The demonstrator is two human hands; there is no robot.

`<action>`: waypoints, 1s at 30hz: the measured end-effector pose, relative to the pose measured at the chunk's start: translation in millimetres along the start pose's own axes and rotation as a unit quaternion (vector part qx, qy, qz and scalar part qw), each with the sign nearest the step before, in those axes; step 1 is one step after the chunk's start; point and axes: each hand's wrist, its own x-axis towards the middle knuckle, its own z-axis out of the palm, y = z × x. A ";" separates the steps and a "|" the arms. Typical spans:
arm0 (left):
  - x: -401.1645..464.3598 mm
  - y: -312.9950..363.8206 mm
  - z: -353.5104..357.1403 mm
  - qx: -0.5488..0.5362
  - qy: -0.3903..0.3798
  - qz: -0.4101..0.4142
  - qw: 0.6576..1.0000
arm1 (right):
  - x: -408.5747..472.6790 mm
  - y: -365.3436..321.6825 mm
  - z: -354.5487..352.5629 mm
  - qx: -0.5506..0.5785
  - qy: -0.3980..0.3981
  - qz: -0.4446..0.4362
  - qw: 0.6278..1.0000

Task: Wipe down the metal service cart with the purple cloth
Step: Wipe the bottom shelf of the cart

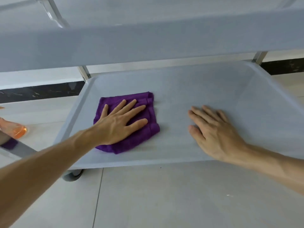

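Note:
A folded purple cloth lies on the left half of the cart's lower tray, a pale grey shelf with a raised rim. My left hand presses flat on the cloth with fingers spread and straight. On the bare tray surface to the right rests my right hand, palm down with fingers straight, about a hand's width from the cloth. The cart's upper shelf hangs over the back of the tray, held by metal posts.
A grey caster wheel shows under the tray's front left corner. An orange transparent bottle lies on the tiled floor at the left, next to a metal bar with a purple patch. Pale floor tiles stretch in front of the cart.

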 end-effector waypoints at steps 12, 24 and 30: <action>115.8 106.8 -8.6 -0.046 0.027 -0.078 0.995 | -1.6 -7.3 0.4 -0.014 -0.030 0.021 0.999; 86.5 43.7 1.8 -0.039 0.054 0.084 0.994 | -5.8 0.4 -5.8 0.012 -0.028 0.008 0.999; 108.5 -7.1 -24.6 -0.037 0.053 -0.137 0.989 | -8.1 -5.1 -3.8 0.006 -0.034 0.010 0.999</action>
